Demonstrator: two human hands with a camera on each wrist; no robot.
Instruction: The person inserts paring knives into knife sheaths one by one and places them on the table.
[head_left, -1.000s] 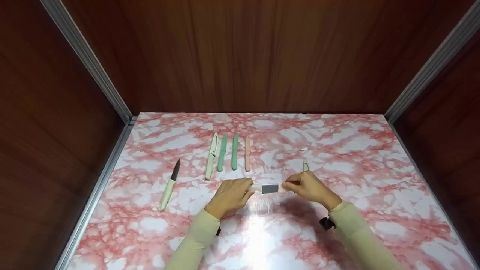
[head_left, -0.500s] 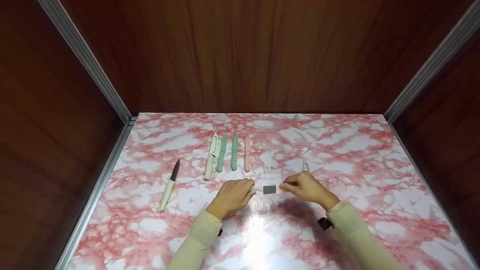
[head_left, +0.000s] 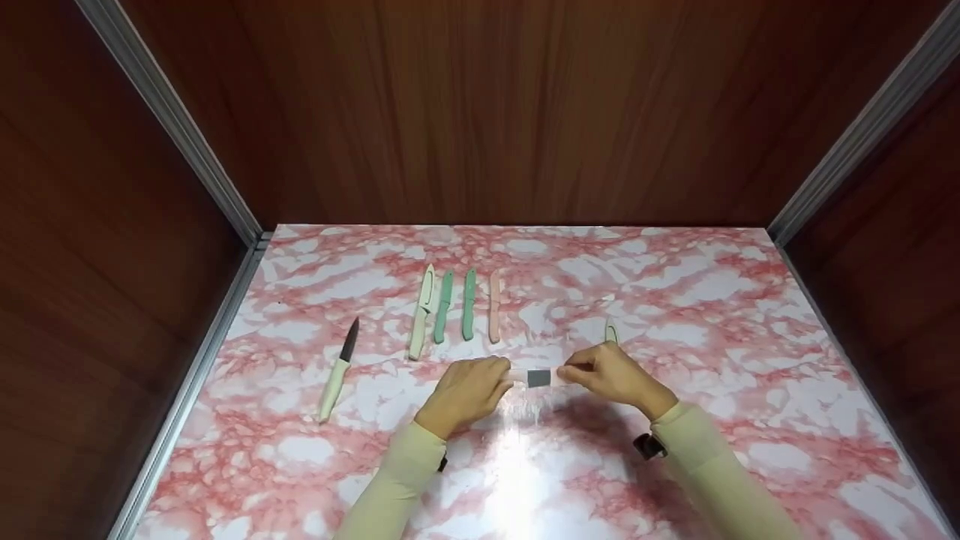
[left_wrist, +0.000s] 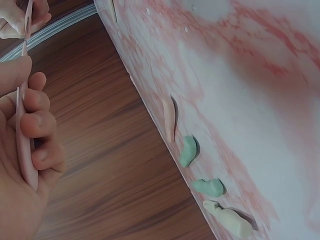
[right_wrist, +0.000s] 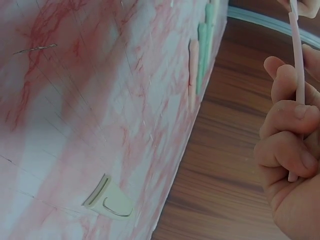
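Both hands hold a pink knife level above the table. My left hand (head_left: 465,394) grips its pink handle (left_wrist: 25,155), fingers curled round it in the left wrist view. A short stretch of grey knife blade (head_left: 539,378) shows between the hands. My right hand (head_left: 621,381) pinches a pink blade sheath (right_wrist: 298,55), which covers the tip end of the blade. Behind the right hand, partly hidden by it in the head view, lies a cream sheath (right_wrist: 112,197).
At left lies a cream-handled knife (head_left: 337,375) with its dark blade bare. A row farther back holds a sheathed cream knife (head_left: 421,315), two green ones (head_left: 444,307) and a pink one (head_left: 495,307). Brown wood panels (head_left: 480,112) wall the marbled table (head_left: 675,262).
My hands have drawn slightly closer together, the right one moving left. Less of the grey blade shows between the handle and the sheath. The knives on the table stay put.
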